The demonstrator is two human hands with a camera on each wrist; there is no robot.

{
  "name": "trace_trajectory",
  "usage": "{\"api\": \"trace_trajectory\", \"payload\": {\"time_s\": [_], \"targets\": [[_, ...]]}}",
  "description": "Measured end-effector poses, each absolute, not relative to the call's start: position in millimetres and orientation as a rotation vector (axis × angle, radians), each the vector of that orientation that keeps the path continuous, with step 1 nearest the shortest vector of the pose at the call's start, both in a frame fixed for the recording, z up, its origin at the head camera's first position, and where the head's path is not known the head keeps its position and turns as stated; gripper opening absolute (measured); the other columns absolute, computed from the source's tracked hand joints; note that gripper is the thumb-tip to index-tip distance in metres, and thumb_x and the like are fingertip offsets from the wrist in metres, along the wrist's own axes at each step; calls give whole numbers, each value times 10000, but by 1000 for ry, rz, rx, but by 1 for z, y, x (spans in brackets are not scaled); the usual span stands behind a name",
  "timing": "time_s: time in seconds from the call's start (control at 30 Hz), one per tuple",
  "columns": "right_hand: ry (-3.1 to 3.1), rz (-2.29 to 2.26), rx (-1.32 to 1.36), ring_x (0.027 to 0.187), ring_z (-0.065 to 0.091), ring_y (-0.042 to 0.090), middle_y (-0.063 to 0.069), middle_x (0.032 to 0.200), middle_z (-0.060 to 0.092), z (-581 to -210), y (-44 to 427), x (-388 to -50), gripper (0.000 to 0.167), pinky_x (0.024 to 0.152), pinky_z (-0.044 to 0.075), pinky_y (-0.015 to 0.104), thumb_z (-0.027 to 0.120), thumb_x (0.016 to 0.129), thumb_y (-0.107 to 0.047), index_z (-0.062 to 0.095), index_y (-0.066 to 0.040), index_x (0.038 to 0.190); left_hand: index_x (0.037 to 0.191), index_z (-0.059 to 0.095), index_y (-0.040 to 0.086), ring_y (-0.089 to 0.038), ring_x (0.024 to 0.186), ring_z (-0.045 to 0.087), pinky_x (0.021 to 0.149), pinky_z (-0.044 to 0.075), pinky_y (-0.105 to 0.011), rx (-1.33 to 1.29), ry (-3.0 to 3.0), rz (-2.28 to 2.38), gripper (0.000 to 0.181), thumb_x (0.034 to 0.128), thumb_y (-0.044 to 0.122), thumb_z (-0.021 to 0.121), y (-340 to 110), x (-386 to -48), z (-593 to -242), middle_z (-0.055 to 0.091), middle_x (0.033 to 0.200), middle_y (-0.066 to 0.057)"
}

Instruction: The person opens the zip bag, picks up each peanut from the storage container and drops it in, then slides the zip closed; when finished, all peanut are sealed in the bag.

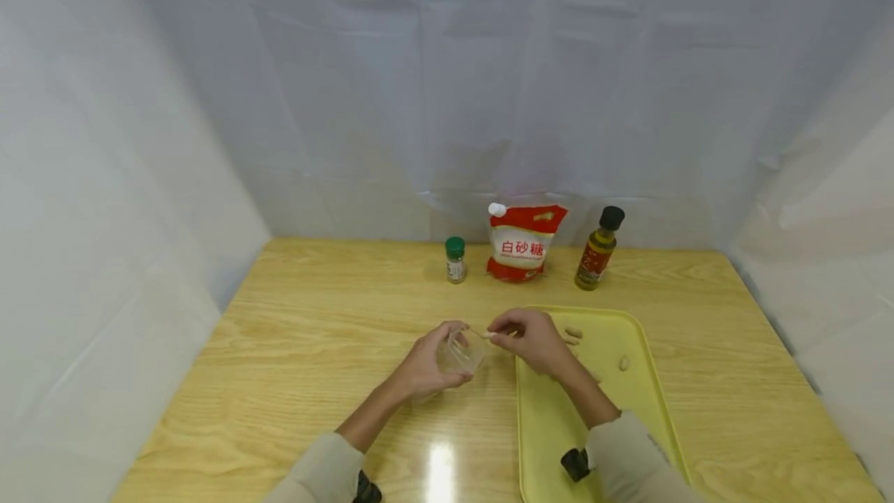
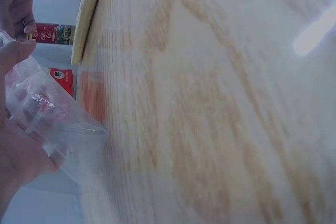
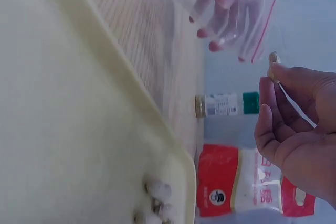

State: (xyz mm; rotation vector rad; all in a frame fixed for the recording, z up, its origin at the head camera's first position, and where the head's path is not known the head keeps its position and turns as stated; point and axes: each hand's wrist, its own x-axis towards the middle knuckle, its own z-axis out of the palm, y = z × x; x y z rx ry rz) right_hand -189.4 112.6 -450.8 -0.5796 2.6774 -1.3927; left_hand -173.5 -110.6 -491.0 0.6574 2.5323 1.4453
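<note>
My left hand [image 1: 424,367] holds a clear plastic bag [image 1: 461,355], its fingers and thumb curled round it. In the right wrist view the bag [image 3: 236,22] shows a red line near its edge. At the bag's right side, my right hand [image 1: 532,340] pinches a peanut [image 3: 274,61] between thumb and finger, apart from the bag. Folds of the bag [image 2: 58,114] hang from my left hand [image 2: 21,150] in the left wrist view. Several peanuts [image 1: 624,363] lie on the yellow tray [image 1: 559,425] beneath and beside my right arm.
Behind the hands stand a small green-capped shaker [image 1: 455,261], a red and white sugar bag [image 1: 520,245] and a dark-capped oil bottle [image 1: 597,253]. The tray is on the right part of the wooden table [image 1: 279,363]. Pale sheeting [image 1: 419,84] hangs around the table's back and sides.
</note>
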Motion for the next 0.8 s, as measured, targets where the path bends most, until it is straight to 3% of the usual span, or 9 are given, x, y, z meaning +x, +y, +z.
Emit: {"api": "trace_trajectory", "payload": {"time_s": [0.47,0.8], "targets": [[2674,-1401,-701,783,620,105,37,878,702,-447,99,-183,136,661,498,196,719,832,-149,719,-60,935,1343,440,95,-253,1088,553,910,459,-465,643,2512,1439,696,741,177,779,-109,-171,-486,603,1152,-95],[2697,-1386,-531,797,609,81,25,904,705,-448,133,-192,154,684,499,215,707,846,-161,716,-70,970,1351,444,97,-253,1101,551,932,449,-469,629,2525,1436,719,725,164,791,-110,-173,-487,603,1143,-68]]}}
